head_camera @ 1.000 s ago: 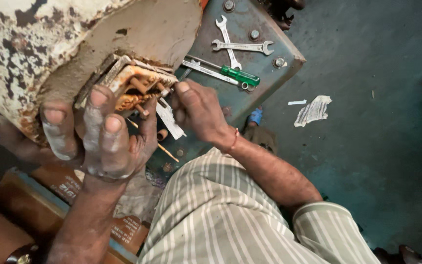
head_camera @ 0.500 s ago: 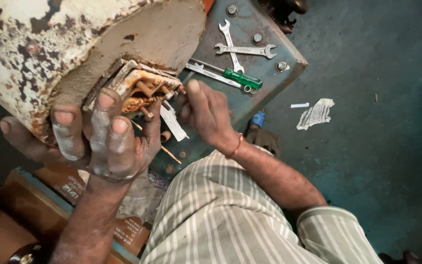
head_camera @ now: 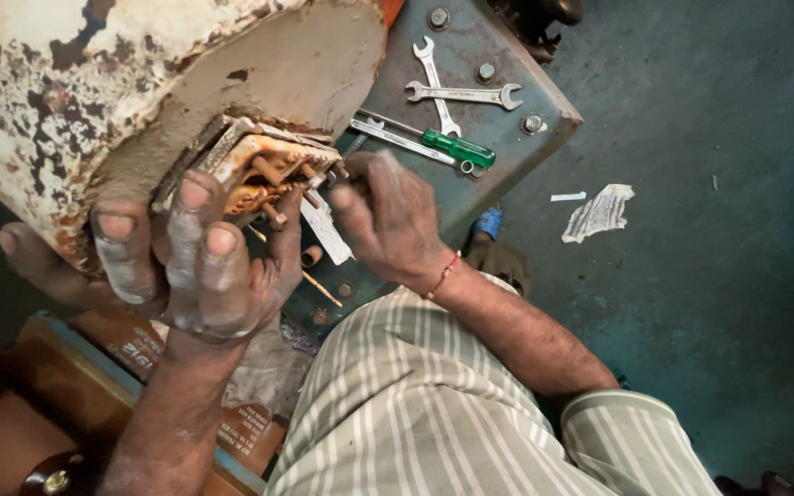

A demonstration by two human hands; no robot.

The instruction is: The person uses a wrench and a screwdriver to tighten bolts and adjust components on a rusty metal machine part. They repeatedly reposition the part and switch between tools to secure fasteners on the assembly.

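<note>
The left hand [head_camera: 199, 266] is clasping the rusty terminal block [head_camera: 264, 170]; the right hand [head_camera: 388, 220] is pinching at its studs [head_camera: 310, 179], wrenches [head_camera: 452, 92] lying unused nearby.

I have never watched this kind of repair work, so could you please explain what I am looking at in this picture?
The view comes from a camera on the person's head, looking down at their own hands. The left hand grips a rusty terminal block with copper-coloured studs, fixed to a large motor housing with flaking white paint. The right hand, a red thread at its wrist, works its fingertips at the studs; whether it pinches anything I cannot tell. Behind, on the blue-grey metal base, lie two crossed open-ended spanners and a green-handled screwdriver. A paper scrap lies on the floor.
</note>
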